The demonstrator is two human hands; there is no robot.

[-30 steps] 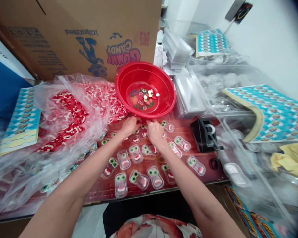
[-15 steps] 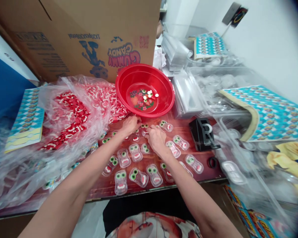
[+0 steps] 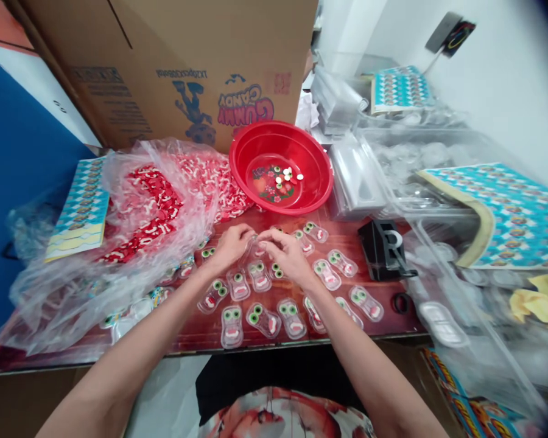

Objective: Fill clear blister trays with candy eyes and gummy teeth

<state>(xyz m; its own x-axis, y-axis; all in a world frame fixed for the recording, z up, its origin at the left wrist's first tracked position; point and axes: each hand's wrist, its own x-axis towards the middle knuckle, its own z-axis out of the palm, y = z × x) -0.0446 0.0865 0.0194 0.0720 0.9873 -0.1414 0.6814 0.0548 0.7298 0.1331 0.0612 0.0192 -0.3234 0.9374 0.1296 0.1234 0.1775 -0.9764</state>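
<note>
Above the red tabletop, my left hand [image 3: 231, 246] and my right hand [image 3: 287, 252] meet fingertip to fingertip, both pinched on one small clear plastic candy shell [image 3: 254, 248] held between them. Below the hands lie several clear shells [image 3: 263, 320] filled with green gummy eyes and a red-white mouth, spread in loose rows. A red plastic bowl [image 3: 311, 152] with a few gummy eyes in its bottom stands just beyond the hands. To the left, an open clear bag [image 3: 132, 207] holds a heap of red and white gummy mouths.
A large brown "Gummy Candy" carton [image 3: 173, 55] stands at the back. A black tape dispenser [image 3: 386, 248] sits right of the shells. Stacks of clear shells [image 3: 356, 176] and blue patterned card sheets [image 3: 502, 213] fill the right side. Another card stack [image 3: 80, 210] lies far left.
Both hands have lifted off the table near the bowl and drawn back toward me, now holding a clear shell between them. The camera has shifted slightly left.
</note>
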